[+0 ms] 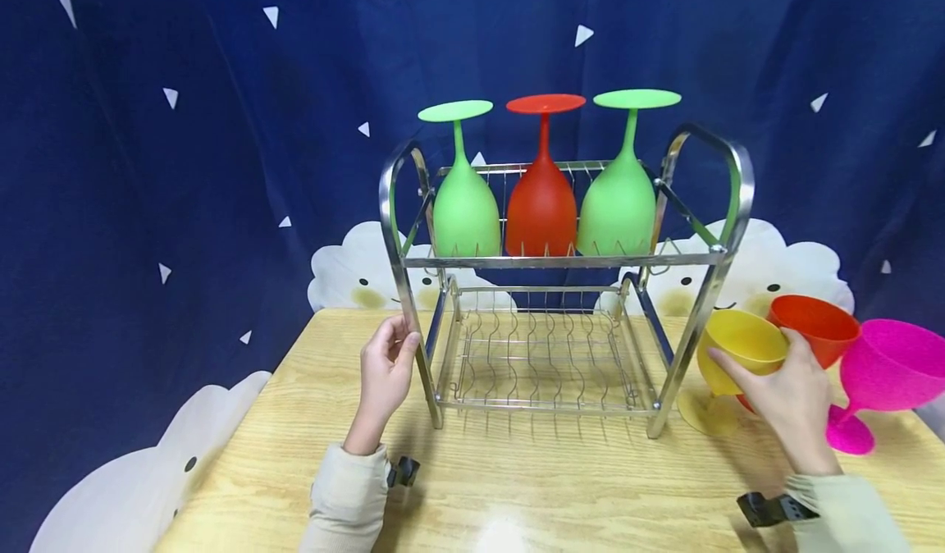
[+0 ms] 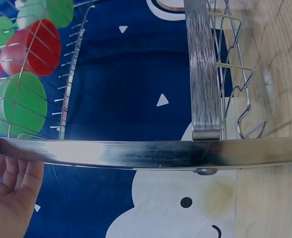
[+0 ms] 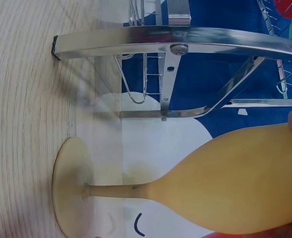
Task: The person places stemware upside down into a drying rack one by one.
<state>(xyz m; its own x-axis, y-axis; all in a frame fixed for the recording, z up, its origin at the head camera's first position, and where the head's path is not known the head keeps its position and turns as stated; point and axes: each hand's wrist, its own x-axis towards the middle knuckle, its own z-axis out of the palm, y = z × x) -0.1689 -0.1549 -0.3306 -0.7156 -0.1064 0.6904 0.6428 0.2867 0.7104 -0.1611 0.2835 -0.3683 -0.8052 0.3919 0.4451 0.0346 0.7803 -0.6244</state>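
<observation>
Our right hand (image 1: 793, 397) grips the yellow goblet (image 1: 719, 372) near its rim, thumb on the side toward the rack (image 1: 546, 262) and fingers across the bowl. The goblet is upright at the rack's right, its foot low over the table (image 1: 576, 487) (we cannot tell whether it touches). Our left hand (image 1: 387, 364) pinches the rack's left post (image 1: 426, 389), thumb on 1 side and fingers on the other.

To handle this well, we would squeeze the bowl only lightly, since its wall looks thin and may flex, and brace the rack from the left so that a knock does less. If we lift, straight up is best at first, so the wide foot comes away level; any turning can wait until there is space.

The tight edge is the right front leg (image 1: 687, 348), just beside the bowl. Opposite, the red goblet (image 1: 815, 323) sits close behind our fingers and the pink goblet (image 1: 893, 364) to their right, so a sideways sweep could tip either. The freest room lies toward us, over the table before the rack. Up top, the 3 upturned goblets (image 1: 542, 208) stand close together between the side handles (image 1: 744, 175), so a high pass wants care.
</observation>
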